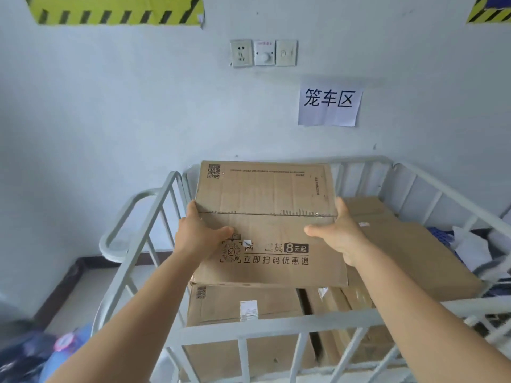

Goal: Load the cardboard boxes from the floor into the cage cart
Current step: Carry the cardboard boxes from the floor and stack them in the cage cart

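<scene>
Cardboard box [265, 217] with the QR code and black print on its lid is up in our hands over the cage cart [276, 331], sitting on or just above the box stack below; we honestly can't tell if it's touching yet. Our left hand [197, 234] clamps its left edge, thumb laid across the lid and fingers wrapped round the side. Our right hand [338, 233] does the same on the right edge, thumb pointing inward over the lid. So both hands are closed on the box, one on each side.

Right underneath there's a lower box [243, 305] with a white label on top, already inside the cart behind the front rail. To the right of it a long box [412, 244] lies at a slant, tipped toward the cart's right side, with some blue and white stuff [464, 244] past it that's too blurry to make out.

Behind the cart the pale wall has a paper sign [329, 102] with three black characters, a row of sockets and switches [264, 53] above it, and yellow-black hazard tape [116, 9] across the top.
</scene>
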{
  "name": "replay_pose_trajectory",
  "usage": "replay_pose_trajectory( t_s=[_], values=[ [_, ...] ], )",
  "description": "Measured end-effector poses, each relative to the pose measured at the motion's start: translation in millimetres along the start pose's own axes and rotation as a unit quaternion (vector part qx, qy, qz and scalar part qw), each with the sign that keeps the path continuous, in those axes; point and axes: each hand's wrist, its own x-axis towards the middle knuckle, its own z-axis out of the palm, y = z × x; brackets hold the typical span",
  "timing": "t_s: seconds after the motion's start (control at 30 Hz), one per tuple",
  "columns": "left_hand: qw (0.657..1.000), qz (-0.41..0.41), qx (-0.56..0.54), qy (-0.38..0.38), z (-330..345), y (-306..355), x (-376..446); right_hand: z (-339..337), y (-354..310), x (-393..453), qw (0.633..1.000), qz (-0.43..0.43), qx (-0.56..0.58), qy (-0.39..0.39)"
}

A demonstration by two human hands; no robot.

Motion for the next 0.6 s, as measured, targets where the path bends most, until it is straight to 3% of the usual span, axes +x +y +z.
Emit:
replay_pose_trajectory(
  t_s=[0.3, 0.6],
  values=[
    [0.987, -0.146, 0.061, -0.03, 24.6, -69.4, 67.4, 92.3, 50.2, 101.5, 0.986, 0.078, -0.067, -0.134],
    [0.955, -0.283, 0.07, -0.06, 70.2, -151.0, 100.0, 164.9, 118.1, 164.0, 0.946, 0.162, -0.172, -0.222]
  ],
)
